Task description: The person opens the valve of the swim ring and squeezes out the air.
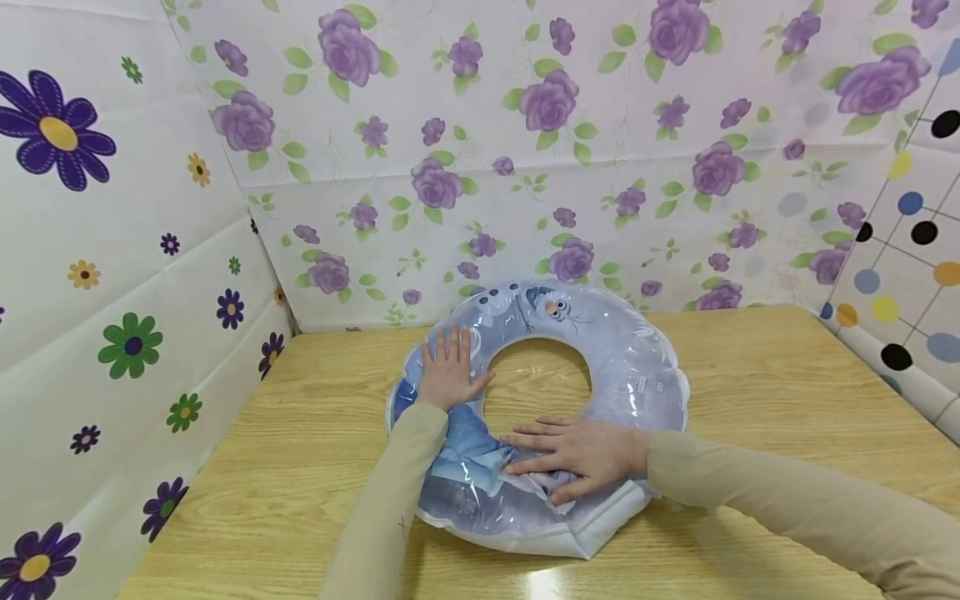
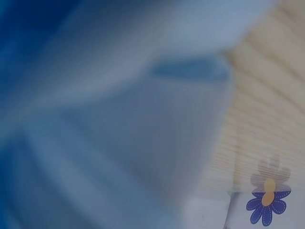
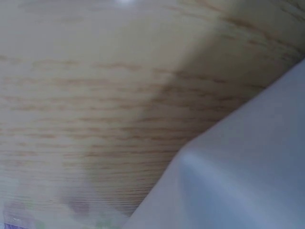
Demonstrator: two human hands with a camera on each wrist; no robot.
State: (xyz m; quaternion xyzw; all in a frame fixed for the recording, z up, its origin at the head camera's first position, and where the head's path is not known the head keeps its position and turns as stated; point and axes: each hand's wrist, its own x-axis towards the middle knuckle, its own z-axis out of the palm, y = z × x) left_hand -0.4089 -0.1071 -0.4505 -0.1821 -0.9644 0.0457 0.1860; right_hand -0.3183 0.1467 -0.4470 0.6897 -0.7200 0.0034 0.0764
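Observation:
A partly inflated swim ring lies on the wooden table, clear and bluish, printed with a snowman and a blue-dressed figure. My left hand rests flat on the ring's left side, its fingers straight and spread. Across the near part of the ring, my right hand presses down with straight fingers. The near right edge of the ring is creased and folded. In the left wrist view the ring is a blurred close surface; in the right wrist view a pale part of the ring shows. Neither wrist view shows the fingers.
The wood-grain table extends on both sides of the ring. Behind it stands a wall covering with purple roses. A flower-print covering is at the left, and a dotted covering at the right.

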